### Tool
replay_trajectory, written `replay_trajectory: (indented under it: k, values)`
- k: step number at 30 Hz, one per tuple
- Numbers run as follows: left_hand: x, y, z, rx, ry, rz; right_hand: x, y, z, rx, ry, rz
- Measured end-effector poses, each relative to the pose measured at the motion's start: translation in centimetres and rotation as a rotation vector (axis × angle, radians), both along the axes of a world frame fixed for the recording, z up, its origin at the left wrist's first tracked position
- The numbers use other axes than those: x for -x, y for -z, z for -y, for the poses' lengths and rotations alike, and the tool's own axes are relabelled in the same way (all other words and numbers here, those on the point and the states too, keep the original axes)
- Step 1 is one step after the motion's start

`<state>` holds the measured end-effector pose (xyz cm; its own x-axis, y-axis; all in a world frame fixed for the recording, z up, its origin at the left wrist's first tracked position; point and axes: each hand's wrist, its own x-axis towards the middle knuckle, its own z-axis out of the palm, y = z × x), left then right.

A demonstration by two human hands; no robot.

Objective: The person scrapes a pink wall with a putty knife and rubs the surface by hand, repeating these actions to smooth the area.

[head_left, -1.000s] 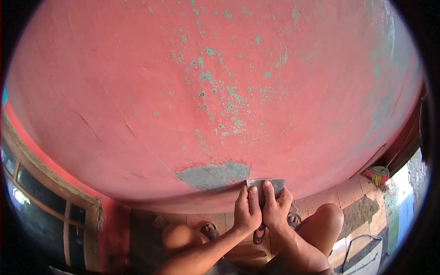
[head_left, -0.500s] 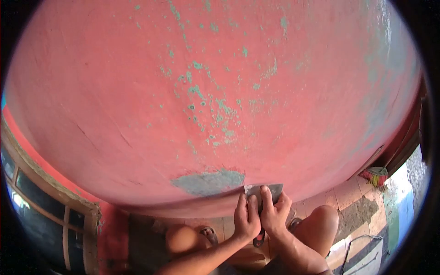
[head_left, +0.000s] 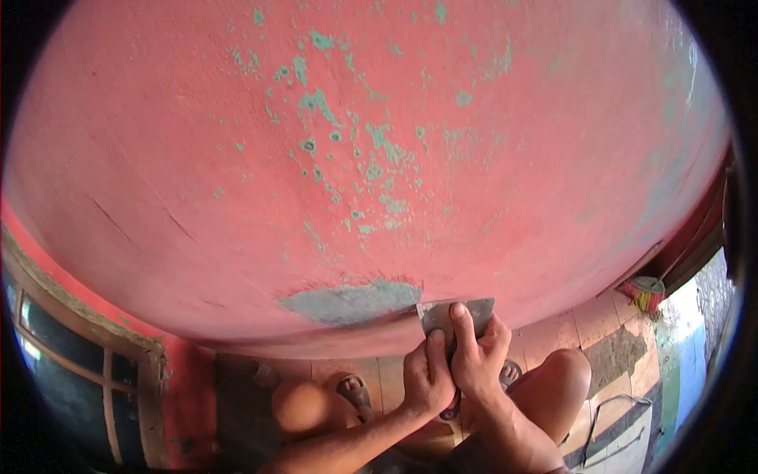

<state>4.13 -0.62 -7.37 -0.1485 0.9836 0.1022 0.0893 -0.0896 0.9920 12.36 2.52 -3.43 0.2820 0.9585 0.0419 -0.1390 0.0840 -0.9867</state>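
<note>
Both of my hands are wrapped around one wide-bladed scraper, its flat metal blade pointing at the wall. My left hand grips the handle from the left, thumb up along the blade's base. On the other side my right hand is closed on it, with a finger or thumb pressed flat on the blade. The handle's dark end shows below the hands. The blade's edge is at the low part of the pink wall, just right of a bare grey patch. Whether it touches cannot be made out.
Green-grey flaked spots dot the wall above. A framed window is at left. My knees and sandalled feet are below on the tiled floor. A broom head and a pale bag-like object lie at right.
The scraper and both hands have shifted slightly up against the wall, and more of the blade shows. The view has tilted downward a little.
</note>
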Motion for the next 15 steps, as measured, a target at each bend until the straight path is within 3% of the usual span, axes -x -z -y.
replay_trajectory:
  k: [2, 5, 6, 8, 10, 13, 15]
  values:
    - [0.1, 1.4, -0.5, -0.021, -0.01, 0.037, 0.4, 1.1, 0.3, -0.023, 0.031, -0.022]
    - [-0.5, -0.5, -1.2, -0.2, -0.083, 0.014, 0.7, 1.0, -0.3, -0.107, 0.053, -0.016]
    - [0.1, -0.3, -0.9, -0.069, -0.022, -0.045, 0.5, -0.3, -0.4, -0.134, 0.051, -0.03]
    - [0.1, -1.9, -1.8, -0.102, -0.014, -0.089, 0.2, -1.4, -1.0, -0.144, 0.013, -0.033]
    - [0.8, -1.4, -1.4, -0.016, 0.034, -0.196, 0.1, 0.4, -0.2, -0.097, 0.015, -0.019]
    - [0.1, -1.0, -1.3, -0.236, -0.062, -0.116, 0.8, 0.8, -0.5, -0.101, 0.057, -0.001]
    - [0.5, -1.6, -1.6, -0.151, -0.017, -0.162, 0.9, 0.1, -0.7, -0.144, 0.073, -0.068]
